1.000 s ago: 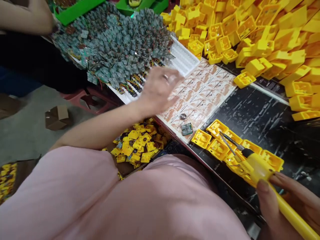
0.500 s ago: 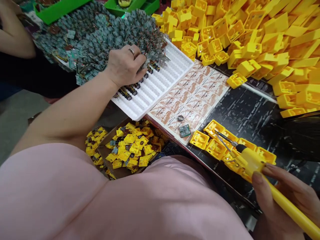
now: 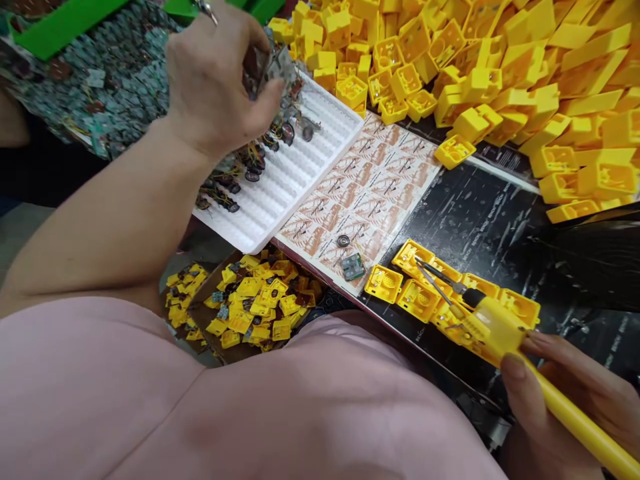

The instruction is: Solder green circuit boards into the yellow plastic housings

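My left hand (image 3: 215, 80), wearing a ring, is closed above the white ribbed tray (image 3: 310, 173). Between its thumb and fingers is a bunch of grey circuit modules (image 3: 281, 67), partly hidden by the hand; small black round speakers (image 3: 287, 133) on wires show just below. My right hand (image 3: 565, 387) grips a yellow-handled soldering iron (image 3: 500, 327) at the lower right. Its metal tip and a thin feed tube point over a cluster of open yellow plastic cases (image 3: 419, 299), in two rows. Left of the cases lie a loose grey module (image 3: 353, 267) and a round speaker (image 3: 343, 241).
A large heap of yellow cases (image 3: 480, 87) covers the back right. Grey modules (image 3: 120, 67) are piled at the back left beside a green bin (image 3: 65, 30). A cardboard box (image 3: 213, 320) of filled yellow cases stands below the table edge. Another person's arm (image 3: 13, 120) is far left.
My left hand has risen from the tray toward the upper left, with grey modules now visible in its grip. The view has shifted slightly; the soldering iron stays over the cases.
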The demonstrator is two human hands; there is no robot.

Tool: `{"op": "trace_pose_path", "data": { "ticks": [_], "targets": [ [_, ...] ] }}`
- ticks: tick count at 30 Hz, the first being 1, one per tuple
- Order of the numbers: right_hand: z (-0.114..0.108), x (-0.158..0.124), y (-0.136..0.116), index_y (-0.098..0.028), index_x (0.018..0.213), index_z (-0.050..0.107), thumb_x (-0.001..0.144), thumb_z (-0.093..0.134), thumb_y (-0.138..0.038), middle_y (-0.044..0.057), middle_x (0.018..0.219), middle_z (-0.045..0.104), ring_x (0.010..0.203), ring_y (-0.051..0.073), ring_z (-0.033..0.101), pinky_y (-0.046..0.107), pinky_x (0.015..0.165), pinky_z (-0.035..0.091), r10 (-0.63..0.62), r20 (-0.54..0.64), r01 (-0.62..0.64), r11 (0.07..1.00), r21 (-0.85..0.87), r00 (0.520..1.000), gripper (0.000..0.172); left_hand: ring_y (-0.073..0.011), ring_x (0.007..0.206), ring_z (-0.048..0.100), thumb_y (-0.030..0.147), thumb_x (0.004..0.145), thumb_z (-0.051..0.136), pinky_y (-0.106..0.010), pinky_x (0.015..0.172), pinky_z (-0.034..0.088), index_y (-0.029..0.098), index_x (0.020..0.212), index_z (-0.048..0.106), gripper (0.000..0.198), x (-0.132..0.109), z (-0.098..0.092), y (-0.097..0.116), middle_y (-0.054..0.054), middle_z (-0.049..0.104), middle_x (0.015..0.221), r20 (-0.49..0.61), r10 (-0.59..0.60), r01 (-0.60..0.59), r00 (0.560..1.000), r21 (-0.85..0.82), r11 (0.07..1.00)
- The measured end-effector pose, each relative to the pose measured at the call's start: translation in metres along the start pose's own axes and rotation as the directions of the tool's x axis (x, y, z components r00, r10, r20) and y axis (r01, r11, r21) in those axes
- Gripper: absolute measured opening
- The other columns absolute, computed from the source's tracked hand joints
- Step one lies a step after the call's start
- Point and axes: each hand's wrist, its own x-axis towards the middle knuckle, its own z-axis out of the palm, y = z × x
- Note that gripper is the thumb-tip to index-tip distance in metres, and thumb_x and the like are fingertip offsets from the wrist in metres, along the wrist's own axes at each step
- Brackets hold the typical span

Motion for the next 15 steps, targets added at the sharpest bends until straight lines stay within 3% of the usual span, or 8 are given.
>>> {"op": "trace_pose_path", "data": {
  "ticks": [3, 7, 10, 12, 13, 15],
  "targets": [
    [0.001, 0.004, -0.004, -0.038, 0.1, 0.084, 0.082, 0.095, -0.06, 0.004, 0.097, 0.084, 0.084, 0.035, 0.081, 0.056, 0.078, 0.068, 0.017, 0.004, -0.017, 1.0, 0.01, 1.0, 0.03, -0.0187, 0.096, 0.067, 0.022, 0.089, 0.073, -0.033, 0.098, 0.05, 0.004, 0.128, 0.074, 0.043, 0.011, 0.018, 0.02, -0.007, 0.077, 0.109, 0.003, -0.008, 0.009, 1.0, -0.231, 0.973],
    [0.004, 0.009, -0.007, -0.044, 0.099, 0.085, 0.08, 0.095, -0.061, 0.004, 0.094, 0.085, 0.079, 0.038, 0.08, 0.06, 0.071, 0.068, -0.005, -0.016, 0.005, 1.0, -0.002, 1.0, 0.027, -0.0143, 0.084, 0.055, 0.021, 0.087, 0.086, -0.029, 0.095, 0.046, 0.016, 0.113, 0.076, 0.029, 0.016, 0.044, 0.046, 0.002, 0.076, 0.097, 0.194, -0.078, 0.153, 0.978, -0.405, 0.902],
    [0.005, 0.009, -0.008, -0.048, 0.101, 0.086, 0.079, 0.095, -0.063, 0.005, 0.096, 0.085, 0.082, 0.04, 0.081, 0.064, 0.073, 0.067, 0.051, -0.025, -0.051, 0.998, 0.021, 0.998, 0.029, -0.0167, 0.093, 0.063, 0.031, 0.101, 0.076, -0.031, 0.097, 0.047, 0.013, 0.126, 0.077, 0.031, 0.025, 0.042, 0.049, -0.003, 0.081, 0.11, 0.337, 0.043, 0.126, 0.94, -0.464, 0.877],
    [0.005, 0.008, -0.007, -0.048, 0.1, 0.086, 0.078, 0.095, -0.067, 0.005, 0.095, 0.085, 0.08, 0.041, 0.081, 0.066, 0.071, 0.067, 0.051, -0.014, -0.051, 0.999, 0.018, 0.999, 0.03, -0.0188, 0.105, 0.067, 0.026, 0.107, 0.065, -0.036, 0.107, 0.048, 0.01, 0.14, 0.074, 0.038, 0.036, 0.04, 0.039, -0.007, 0.082, 0.124, 0.326, 0.085, 0.079, 0.941, -0.46, 0.884],
    [0.005, 0.008, -0.007, -0.048, 0.098, 0.086, 0.077, 0.095, -0.067, 0.005, 0.093, 0.085, 0.08, 0.041, 0.08, 0.066, 0.071, 0.066, 0.047, -0.012, -0.047, 0.999, 0.012, 0.999, 0.03, -0.0207, 0.114, 0.066, 0.02, 0.103, 0.067, -0.041, 0.116, 0.046, 0.012, 0.141, 0.074, 0.04, 0.042, 0.041, 0.032, -0.007, 0.081, 0.132, 0.305, 0.095, 0.046, 0.948, -0.424, 0.904],
    [0.005, 0.008, -0.009, -0.048, 0.098, 0.086, 0.076, 0.096, -0.064, 0.005, 0.094, 0.085, 0.079, 0.041, 0.081, 0.065, 0.069, 0.066, 0.054, -0.02, -0.054, 0.998, 0.014, 0.998, 0.029, -0.0264, 0.134, 0.057, 0.007, 0.082, 0.083, -0.058, 0.135, 0.027, 0.017, 0.121, 0.081, 0.041, 0.053, 0.05, 0.015, -0.002, 0.079, 0.139, 0.323, 0.098, -0.002, 0.941, -0.284, 0.959]
  ]
}}
